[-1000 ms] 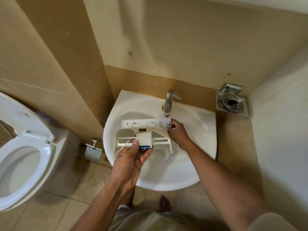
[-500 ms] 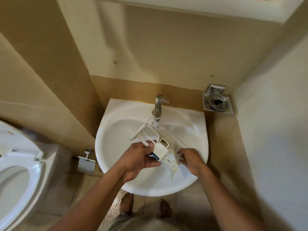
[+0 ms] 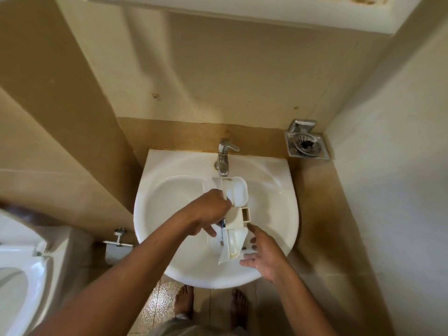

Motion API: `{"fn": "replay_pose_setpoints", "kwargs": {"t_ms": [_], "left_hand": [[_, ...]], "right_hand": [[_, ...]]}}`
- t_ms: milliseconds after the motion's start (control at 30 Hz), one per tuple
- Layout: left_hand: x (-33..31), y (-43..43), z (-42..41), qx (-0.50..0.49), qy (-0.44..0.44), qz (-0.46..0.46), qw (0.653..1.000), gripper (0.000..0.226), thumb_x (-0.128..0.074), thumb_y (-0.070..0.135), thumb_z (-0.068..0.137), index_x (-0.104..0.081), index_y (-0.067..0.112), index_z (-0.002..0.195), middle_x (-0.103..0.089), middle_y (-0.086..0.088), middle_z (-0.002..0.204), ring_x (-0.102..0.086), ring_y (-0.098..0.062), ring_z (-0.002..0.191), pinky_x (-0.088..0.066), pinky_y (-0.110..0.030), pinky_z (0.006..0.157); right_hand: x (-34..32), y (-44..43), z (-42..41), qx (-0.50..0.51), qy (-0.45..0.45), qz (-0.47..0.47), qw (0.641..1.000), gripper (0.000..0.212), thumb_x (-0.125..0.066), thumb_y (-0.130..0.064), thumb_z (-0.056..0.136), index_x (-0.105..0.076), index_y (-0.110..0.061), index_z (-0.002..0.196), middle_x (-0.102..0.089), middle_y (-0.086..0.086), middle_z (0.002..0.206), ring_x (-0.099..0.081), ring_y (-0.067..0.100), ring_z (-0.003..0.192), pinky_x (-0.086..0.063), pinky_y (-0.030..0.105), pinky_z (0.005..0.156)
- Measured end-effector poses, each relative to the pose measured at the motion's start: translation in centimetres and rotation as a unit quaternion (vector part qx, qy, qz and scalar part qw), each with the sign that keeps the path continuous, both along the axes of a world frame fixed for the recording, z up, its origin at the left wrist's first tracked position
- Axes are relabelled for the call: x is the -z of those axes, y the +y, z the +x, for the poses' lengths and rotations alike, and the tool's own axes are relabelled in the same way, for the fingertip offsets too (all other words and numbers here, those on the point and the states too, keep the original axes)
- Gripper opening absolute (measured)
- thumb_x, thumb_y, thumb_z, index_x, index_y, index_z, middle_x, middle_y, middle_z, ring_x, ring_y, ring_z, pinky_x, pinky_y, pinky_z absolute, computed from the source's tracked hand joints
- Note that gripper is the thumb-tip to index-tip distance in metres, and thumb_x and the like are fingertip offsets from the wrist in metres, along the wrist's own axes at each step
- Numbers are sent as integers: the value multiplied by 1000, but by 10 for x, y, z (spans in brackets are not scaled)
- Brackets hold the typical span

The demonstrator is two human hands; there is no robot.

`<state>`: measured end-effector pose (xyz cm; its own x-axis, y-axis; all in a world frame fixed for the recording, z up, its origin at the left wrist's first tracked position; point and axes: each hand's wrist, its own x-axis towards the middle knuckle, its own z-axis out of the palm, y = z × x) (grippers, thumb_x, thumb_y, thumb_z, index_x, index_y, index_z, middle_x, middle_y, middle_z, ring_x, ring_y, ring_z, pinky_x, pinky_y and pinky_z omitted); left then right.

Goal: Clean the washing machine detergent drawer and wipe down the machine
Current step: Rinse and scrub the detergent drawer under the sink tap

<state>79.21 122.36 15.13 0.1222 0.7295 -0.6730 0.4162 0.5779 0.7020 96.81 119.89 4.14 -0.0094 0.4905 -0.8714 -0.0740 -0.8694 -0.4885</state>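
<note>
A white plastic detergent drawer (image 3: 236, 214) is held lengthwise over the white sink (image 3: 169, 251), its far end just below the chrome tap (image 3: 224, 157). My left hand (image 3: 211, 213) grips the drawer's left side at the middle, together with a thin blue-handled brush (image 3: 223, 229) that points toward me along the drawer. My right hand (image 3: 263, 255) holds the drawer's near right edge, fingers spread against it. The drawer's compartments face up and to the right.
An open toilet (image 3: 21, 275) stands at the left. A chrome paper holder (image 3: 118, 241) hangs on the wall beside the sink. A steel floor drain (image 3: 306, 144) lies at the right of the sink. My bare feet (image 3: 211, 304) stand on wet tiles below the basin.
The drawer has turned from lying across the sink to pointing away from me. My right hand moved from the tap end to the near end. The camera view shifted.
</note>
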Motion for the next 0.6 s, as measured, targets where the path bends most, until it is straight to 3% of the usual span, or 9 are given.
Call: {"fn": "replay_pose_setpoints", "kwargs": {"t_ms": [100,167,233,333,433,600], "left_hand": [[-1,6,9,48,82,29,995,28,-39,16,102,-49,8,128,-61,-17,118,-65,-29,95,-60,-45,82],[-2,9,14,96,135,57,984,32,-39,15,101,-51,4,128,-60,-18,121,-63,-30,98,-56,-40,81],[-5,11,19,138,166,75,973,31,-40,14,101,-54,2,127,-62,-17,120,-59,-28,94,-49,-34,75],[-7,16,19,217,170,88,957,29,-42,4,97,-62,-1,117,-66,-19,108,-63,-31,91,-47,-34,72],[-8,22,13,249,164,91,950,29,-43,4,95,-61,-2,117,-66,-19,105,-60,-29,83,-45,-34,68],[-11,23,8,214,180,151,948,32,-47,17,100,-58,6,128,-67,-14,116,-65,-28,100,-49,-34,76]], "right_hand": [[-26,-4,-9,22,80,92,992,52,-56,-56,93,-65,-16,126,-69,9,124,-60,32,121,-43,58,107],[-50,-3,-14,26,128,149,980,54,-50,-61,92,-68,-22,125,-73,6,119,-65,28,116,-47,54,105],[-67,3,-18,-16,110,184,977,57,-54,-66,84,-66,-29,126,-74,2,117,-70,25,110,-53,53,96],[-75,10,-26,-53,81,188,977,71,-73,-63,71,-55,-36,134,-72,2,121,-72,29,103,-56,60,87],[-79,17,-32,-34,71,160,984,73,-79,-63,71,-54,-36,135,-70,11,122,-73,36,99,-56,66,79],[-83,29,-38,-3,33,133,991,72,-81,-60,70,-58,-30,131,-67,15,117,-72,43,93,-60,57,67]]}}
